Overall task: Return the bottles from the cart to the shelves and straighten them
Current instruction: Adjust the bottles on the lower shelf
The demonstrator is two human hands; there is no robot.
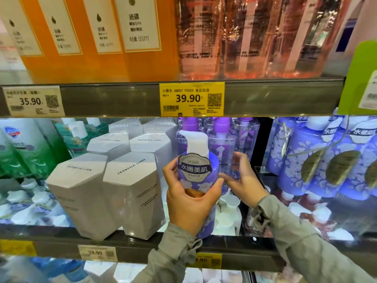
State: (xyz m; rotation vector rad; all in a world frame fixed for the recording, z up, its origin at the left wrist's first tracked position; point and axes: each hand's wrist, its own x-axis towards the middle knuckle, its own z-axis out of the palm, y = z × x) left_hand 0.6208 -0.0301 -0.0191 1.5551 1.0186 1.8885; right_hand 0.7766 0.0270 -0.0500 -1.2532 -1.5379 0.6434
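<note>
Left fingers (212, 188) grip bottle (193, 170) — middle hidden.

"39.90" on yellow price tag (191, 99), "35.90" on white tag (33, 101), "VERBENA LINN" on boxes (130, 193)

You face a store shelving unit. Its grey upper shelf rail (122, 99) carries a yellow price tag (191, 99) and a white price tag (33, 102). The lower shelf rail (130, 252) runs beneath. A green sign (359, 78) juts out at your right. Cool, bright light fills the middle tier.
</note>
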